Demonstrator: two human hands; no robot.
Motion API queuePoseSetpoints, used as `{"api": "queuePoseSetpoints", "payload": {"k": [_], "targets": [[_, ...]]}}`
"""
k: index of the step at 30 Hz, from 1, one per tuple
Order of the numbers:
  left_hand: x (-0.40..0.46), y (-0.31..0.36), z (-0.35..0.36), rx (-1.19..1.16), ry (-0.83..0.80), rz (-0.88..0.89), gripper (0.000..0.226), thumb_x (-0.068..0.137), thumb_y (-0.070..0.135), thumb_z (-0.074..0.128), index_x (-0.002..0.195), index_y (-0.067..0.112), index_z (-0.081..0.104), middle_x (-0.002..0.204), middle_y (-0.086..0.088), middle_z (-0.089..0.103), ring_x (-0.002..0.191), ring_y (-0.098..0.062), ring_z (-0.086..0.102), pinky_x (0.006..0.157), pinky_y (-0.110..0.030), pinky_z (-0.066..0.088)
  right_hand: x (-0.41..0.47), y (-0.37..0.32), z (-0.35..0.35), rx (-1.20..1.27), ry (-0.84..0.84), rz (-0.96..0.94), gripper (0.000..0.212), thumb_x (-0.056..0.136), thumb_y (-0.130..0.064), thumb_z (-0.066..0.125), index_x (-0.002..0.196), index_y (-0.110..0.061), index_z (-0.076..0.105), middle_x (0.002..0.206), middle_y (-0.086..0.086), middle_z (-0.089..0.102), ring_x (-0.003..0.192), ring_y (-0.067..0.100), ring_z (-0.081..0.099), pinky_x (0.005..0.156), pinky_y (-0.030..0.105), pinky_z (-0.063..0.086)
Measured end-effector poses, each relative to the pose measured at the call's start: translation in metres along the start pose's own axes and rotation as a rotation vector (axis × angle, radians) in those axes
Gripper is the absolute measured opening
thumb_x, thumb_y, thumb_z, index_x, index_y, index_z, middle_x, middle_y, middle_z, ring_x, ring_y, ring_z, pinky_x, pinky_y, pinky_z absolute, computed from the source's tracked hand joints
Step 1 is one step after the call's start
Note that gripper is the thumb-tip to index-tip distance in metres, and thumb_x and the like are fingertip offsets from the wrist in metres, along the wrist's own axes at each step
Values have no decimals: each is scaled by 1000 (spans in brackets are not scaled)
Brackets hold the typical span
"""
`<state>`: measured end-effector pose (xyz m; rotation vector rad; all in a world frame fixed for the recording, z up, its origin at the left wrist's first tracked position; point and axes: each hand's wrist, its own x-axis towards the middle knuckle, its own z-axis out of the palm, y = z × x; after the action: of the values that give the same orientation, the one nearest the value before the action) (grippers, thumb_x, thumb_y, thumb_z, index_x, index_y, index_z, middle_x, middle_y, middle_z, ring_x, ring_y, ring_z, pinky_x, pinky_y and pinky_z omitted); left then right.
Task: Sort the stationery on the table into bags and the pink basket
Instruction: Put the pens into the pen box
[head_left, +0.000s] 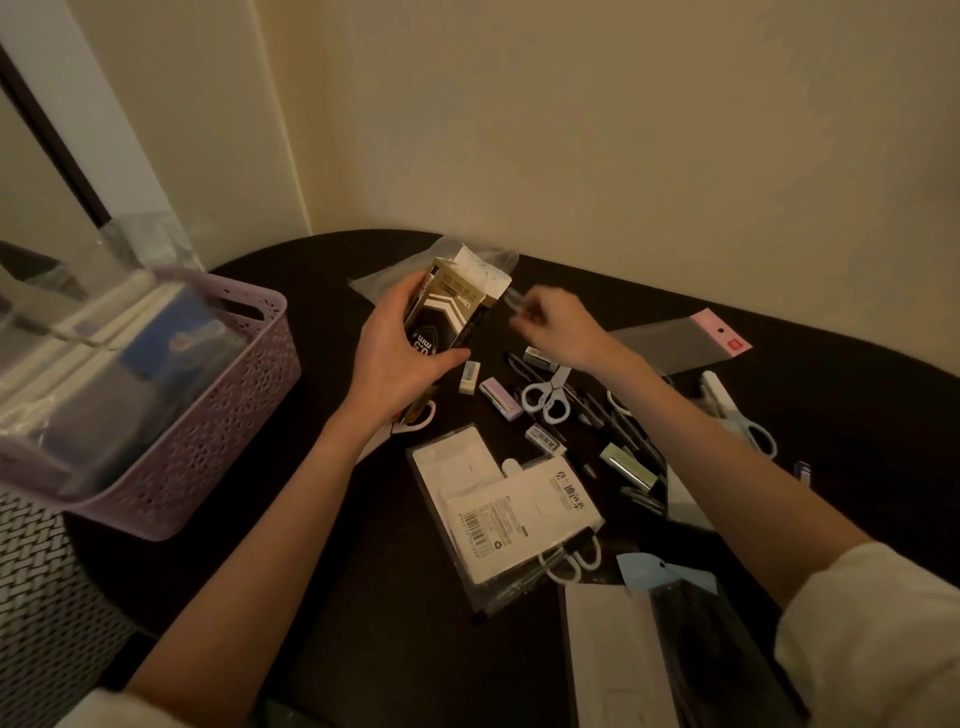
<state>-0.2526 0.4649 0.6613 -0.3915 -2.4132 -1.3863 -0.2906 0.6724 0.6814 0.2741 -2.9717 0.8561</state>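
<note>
My left hand (400, 353) holds a black-and-gold pen box (451, 306) upright above the dark table (363, 597), its white top flap open. My right hand (558, 325) is just right of the box's mouth, fingers pinched on something thin and blurred, perhaps a pen. The pink basket (218, 415) stands at the left edge, filled with bagged items. Loose stationery lies below my hands: white-handled scissors (548, 395), a white eraser (469, 375), a lilac stapler (501, 399) and several dark pens (613, 421).
Clear bags lie around: one behind the box (374, 283), one with a pink header (680, 340) at right, filled packets (498, 499) near the front. More scissors (737, 421) lie at right. A wall runs close behind; a woven bin (41, 597) stands under the basket.
</note>
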Motion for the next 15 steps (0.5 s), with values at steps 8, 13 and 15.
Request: {"api": "queuePoseSetpoints", "payload": {"k": [8,13,15], "targets": [[-10,4,-9,21,-17,-6,86,66,25,85,140,23,41,137,5,50,127,-10,45,107,-38,41,-17,6,17,-423,-205,124,18,91,-25,63,91,-16,47,87,1,50,81,18,53,65,29,42],[-18,6,-17,37,-26,-13,85,66,25,85,139,23,41,137,5,50,127,-9,45,107,-39,41,-13,13,7,-168,-165,240,14,90,-23,64,95,-12,57,91,5,57,85,19,57,68,29,45],[-20,7,-20,39,-27,-24,84,67,24,85,139,23,41,137,5,50,127,-10,45,107,-39,40,-13,13,-2,36,-53,279,12,93,-21,61,92,-10,56,83,5,55,77,17,54,65,29,41]]}}
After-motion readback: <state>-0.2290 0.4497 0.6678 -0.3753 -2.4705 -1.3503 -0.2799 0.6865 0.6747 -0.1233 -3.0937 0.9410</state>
